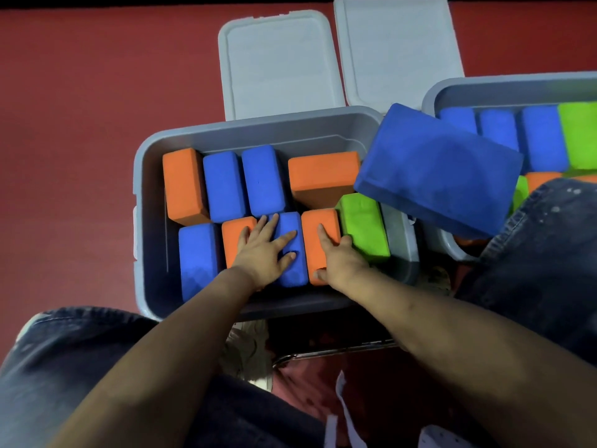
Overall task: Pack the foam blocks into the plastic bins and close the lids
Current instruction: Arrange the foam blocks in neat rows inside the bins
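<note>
- Two grey plastic bins are sitting on the red floor (64, 92) in front of you: the near bin (142, 240) between your knees, and the second bin (452, 88) off to your right, cut by the frame edge.
- Your left hand (263, 250) is lying flat in the near bin, its grip wide, with straight fingers spreading across an orange block (234, 234) and the blue block (295, 253) just beside it.
- Your right hand (340, 258) is pressing on the next orange block (318, 234), forefinger stretched along its top and thumb at its near end; whether the other fingers are curling round the block's side you cannot tell from here.
- A green block (365, 226) is standing just beside that hand, tilting against the bin's right wall.
- Along the far row an orange block, two blue blocks and a wider orange block (323, 173) are standing side by side, and one more blue block (197, 260) is filling the near left corner.
- A large blue block (436, 173) is lying loose and tilted across the gap, resting over the rims of both bins.
- Blue, green and orange blocks are filling the second bin.
- Both pale lids (277, 66) are lying flat on the floor beyond the near bin, side by side, off the bins.
</note>
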Available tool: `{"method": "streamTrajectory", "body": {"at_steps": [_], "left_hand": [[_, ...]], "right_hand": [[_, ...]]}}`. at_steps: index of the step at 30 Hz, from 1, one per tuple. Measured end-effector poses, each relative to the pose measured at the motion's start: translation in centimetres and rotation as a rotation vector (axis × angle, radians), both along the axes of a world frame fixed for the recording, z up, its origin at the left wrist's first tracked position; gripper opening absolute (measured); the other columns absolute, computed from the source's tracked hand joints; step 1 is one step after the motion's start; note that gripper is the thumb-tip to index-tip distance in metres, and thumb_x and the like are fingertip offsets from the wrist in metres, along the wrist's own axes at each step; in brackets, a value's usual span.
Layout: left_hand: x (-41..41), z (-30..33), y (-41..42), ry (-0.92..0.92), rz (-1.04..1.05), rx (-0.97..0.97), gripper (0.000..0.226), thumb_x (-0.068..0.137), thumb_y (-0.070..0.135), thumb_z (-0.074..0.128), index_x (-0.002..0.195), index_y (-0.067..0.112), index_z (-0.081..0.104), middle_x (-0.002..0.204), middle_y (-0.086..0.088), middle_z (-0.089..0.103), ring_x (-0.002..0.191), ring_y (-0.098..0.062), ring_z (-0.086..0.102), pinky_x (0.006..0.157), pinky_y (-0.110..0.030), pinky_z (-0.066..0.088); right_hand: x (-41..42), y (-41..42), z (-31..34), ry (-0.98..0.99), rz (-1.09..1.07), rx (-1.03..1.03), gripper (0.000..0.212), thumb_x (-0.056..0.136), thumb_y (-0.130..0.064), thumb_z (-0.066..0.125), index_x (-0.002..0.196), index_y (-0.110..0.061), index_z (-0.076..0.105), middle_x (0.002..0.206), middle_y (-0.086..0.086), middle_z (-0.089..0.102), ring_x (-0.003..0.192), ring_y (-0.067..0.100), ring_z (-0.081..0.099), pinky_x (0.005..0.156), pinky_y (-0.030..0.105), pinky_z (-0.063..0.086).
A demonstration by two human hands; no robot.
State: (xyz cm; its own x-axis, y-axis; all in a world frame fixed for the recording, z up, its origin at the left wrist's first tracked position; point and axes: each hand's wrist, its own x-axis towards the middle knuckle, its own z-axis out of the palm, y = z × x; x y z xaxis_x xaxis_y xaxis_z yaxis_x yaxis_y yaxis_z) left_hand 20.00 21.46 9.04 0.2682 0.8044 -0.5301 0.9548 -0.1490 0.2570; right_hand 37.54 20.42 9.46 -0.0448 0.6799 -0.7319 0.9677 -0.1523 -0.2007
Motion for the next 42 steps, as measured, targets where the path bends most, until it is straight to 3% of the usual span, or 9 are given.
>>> {"method": "streamTrajectory", "body": {"at_steps": [3, 9, 13, 20, 23, 25, 33, 38, 42], "left_hand": [[0.9, 0.9, 2.1, 0.008, 0.043, 0.071, 0.038, 0.094, 0.042, 0.048, 0.129, 0.031, 0.057, 0.149, -0.006, 0.034, 0.141, -0.027, 0.022, 0.115, -0.046, 0.013], [5.6, 5.4, 6.8, -0.315, 0.369, 0.012, 0.035, 0.095, 0.025, 0.053, 0.126, 0.01, 0.057, 0.128, -0.014, 0.05, 0.118, -0.027, 0.051, 0.099, -0.025, 0.035], [9.5, 6.5, 6.7, -0.295, 0.218, -0.092, 0.047, 0.092, 0.026, 0.056, 0.136, 0.01, 0.049, 0.136, -0.012, 0.049, 0.126, -0.026, 0.048, 0.106, -0.027, 0.035], [12.8, 6.1, 5.4, -0.242, 0.32, -0.161, 0.048, 0.094, 0.025, 0.053, 0.136, 0.004, 0.045, 0.136, -0.015, 0.051, 0.12, -0.026, 0.052, 0.093, -0.023, 0.041], [13.3, 8.3, 6.8, -0.731, 0.932, -0.251, 0.043, 0.088, 0.037, 0.05, 0.124, 0.013, 0.05, 0.117, -0.011, 0.055, 0.094, -0.022, 0.051, 0.066, -0.028, 0.045], [13.1, 10.0, 8.4, -1.123, 1.272, -0.397, 0.05, 0.092, 0.054, 0.042, 0.128, 0.019, 0.046, 0.117, -0.01, 0.053, 0.101, -0.028, 0.054, 0.077, -0.041, 0.05], [10.5, 13.5, 12.0, -1.233, 0.928, -0.439, 0.086, 0.062, 0.058, 0.08, 0.136, 0.029, 0.047, 0.131, -0.003, 0.06, 0.115, -0.024, 0.062, 0.077, -0.041, 0.056], [8.9, 14.0, 11.5, -1.405, 0.978, -0.538, 0.082, 0.059, 0.038, 0.085, 0.133, 0.019, 0.055, 0.13, -0.002, 0.062, 0.115, -0.022, 0.062, 0.094, -0.042, 0.05], [8.9, 13.7, 11.3, -1.426, 1.079, -0.542, 0.044, 0.084, 0.027, 0.062, 0.124, 0.011, 0.06, 0.118, -0.006, 0.068, 0.1, -0.024, 0.069, 0.088, -0.039, 0.054]], "right_hand": [[1.4, 1.3, 1.2, 0.115, -0.08, 0.0, 0.079, 0.088, -0.041, 0.061, 0.151, -0.029, 0.015, 0.142, 0.02, 0.038, 0.121, 0.031, 0.051, 0.098, 0.031, 0.042], [5.1, 3.4, 5.6, 1.183, -1.54, -0.312, 0.064, 0.088, -0.045, 0.059, 0.141, -0.018, 0.036, 0.145, 0.011, 0.038, 0.134, 0.026, 0.041, 0.103, 0.039, 0.04], [6.7, 4.2, 5.6, 1.442, -1.957, -0.216, 0.072, 0.084, -0.045, 0.063, 0.142, -0.012, 0.036, 0.154, 0.005, 0.026, 0.142, 0.021, 0.027, 0.103, 0.039, 0.035], [9.0, 5.4, 8.6, 1.459, -2.033, -0.222, 0.034, 0.083, -0.042, 0.064, 0.092, -0.011, 0.056, 0.131, 0.004, 0.052, 0.13, 0.018, 0.043, 0.104, 0.036, 0.036], [9.8, 6.5, 10.7, 1.399, -2.03, -0.236, 0.038, 0.078, -0.043, 0.067, 0.091, -0.009, 0.054, 0.102, 0.007, 0.057, 0.102, 0.019, 0.055, 0.091, 0.034, 0.043], [10.0, 6.9, 12.3, 1.341, -1.936, -0.285, 0.039, 0.076, -0.041, 0.07, 0.095, -0.011, 0.053, 0.094, 0.006, 0.056, 0.087, 0.018, 0.055, 0.085, 0.035, 0.045], [12.3, 8.2, 18.5, 1.117, -1.219, -0.198, 0.043, 0.08, -0.041, 0.071, 0.114, -0.024, 0.051, 0.132, 0.007, 0.053, 0.127, 0.026, 0.047, 0.099, 0.04, 0.041], [17.4, 10.5, 20.7, 1.118, -1.326, 0.214, 0.088, 0.064, -0.06, 0.076, 0.135, -0.025, 0.037, 0.127, -0.003, 0.056, 0.113, 0.021, 0.057, 0.065, 0.033, 0.051], [19.1, 10.1, 21.6, 0.917, -0.944, 0.113, 0.053, 0.076, -0.045, 0.072, 0.12, -0.023, 0.052, 0.107, -0.009, 0.063, 0.091, 0.01, 0.063, 0.061, 0.026, 0.05]]}}
